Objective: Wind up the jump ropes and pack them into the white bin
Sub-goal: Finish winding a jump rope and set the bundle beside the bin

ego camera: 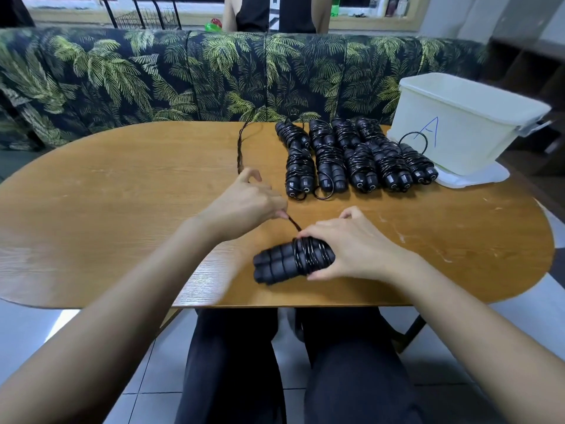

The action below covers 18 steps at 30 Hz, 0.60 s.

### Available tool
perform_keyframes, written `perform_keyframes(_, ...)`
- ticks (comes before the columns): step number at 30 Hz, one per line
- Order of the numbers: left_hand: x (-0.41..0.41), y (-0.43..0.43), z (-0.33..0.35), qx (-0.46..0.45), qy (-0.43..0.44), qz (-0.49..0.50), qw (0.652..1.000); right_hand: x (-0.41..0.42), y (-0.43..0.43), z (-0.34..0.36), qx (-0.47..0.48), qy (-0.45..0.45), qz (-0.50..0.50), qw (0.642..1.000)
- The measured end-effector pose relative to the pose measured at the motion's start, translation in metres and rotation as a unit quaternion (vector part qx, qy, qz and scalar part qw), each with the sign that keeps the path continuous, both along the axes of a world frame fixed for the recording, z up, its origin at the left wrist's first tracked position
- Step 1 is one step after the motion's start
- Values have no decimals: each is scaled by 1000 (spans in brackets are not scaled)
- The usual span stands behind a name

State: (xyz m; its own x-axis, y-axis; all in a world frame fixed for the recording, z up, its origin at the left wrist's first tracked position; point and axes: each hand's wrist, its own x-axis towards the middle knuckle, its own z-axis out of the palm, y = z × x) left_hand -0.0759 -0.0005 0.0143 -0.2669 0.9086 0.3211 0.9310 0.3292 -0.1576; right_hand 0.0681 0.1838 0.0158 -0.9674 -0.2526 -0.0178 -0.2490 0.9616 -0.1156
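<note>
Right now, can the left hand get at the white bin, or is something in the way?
Probably not directly: the left hand pinches the loose rope, and the wound ropes lie between it and the white bin.

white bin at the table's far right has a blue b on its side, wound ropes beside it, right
Not quite: the head view shows a blue A on the white bin, not a B. It does sit at the table's far right, wound ropes beside it.
</note>
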Motion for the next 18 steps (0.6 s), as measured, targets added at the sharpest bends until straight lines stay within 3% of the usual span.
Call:
perform_keyframes(8,24,0,9,117,115,127,978,-8,6,13,-63,153,-103,981)
perform_keyframes(12,48,7,7,163,141,166,962,-22,-4,7,-8,238,-149,960)
perform_keyframes(15,67,11,0,222,118,195,948,-28,-1,9,-144,236,-227,934)
perform_keyframes(18,77,7,-16,253,-22,199,947,-28,9,11,-335,164,-249,894)
